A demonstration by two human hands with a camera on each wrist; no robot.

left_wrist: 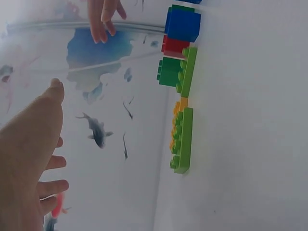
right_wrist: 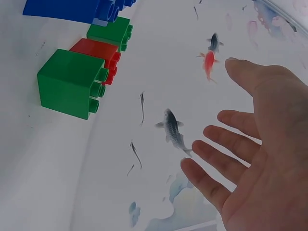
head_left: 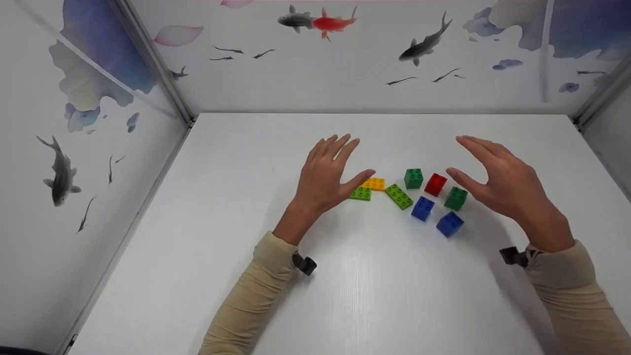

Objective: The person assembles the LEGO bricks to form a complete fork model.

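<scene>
My left hand (head_left: 323, 175) hovers with spread fingers over the left end of a group of toy building bricks, holding nothing. Its thumb overlaps a flat orange brick (head_left: 375, 184) and a flat lime brick (head_left: 361, 193) in the head view. Another flat lime brick (head_left: 398, 196) lies slanted to their right. My right hand (head_left: 510, 185), fingers extended and palm facing inward, is raised at the right side, nearest a green cube brick (head_left: 456, 198). Between the hands stand a second green brick (head_left: 413, 178), a red brick (head_left: 436, 184) and two blue bricks (head_left: 423, 208).
The bricks rest on a white table (head_left: 355, 296). A white back wall (head_left: 345, 79) printed with fish rises behind it, and a similar side wall (head_left: 29, 236) stands at the left. Each wrist wears a small black camera (head_left: 306, 266).
</scene>
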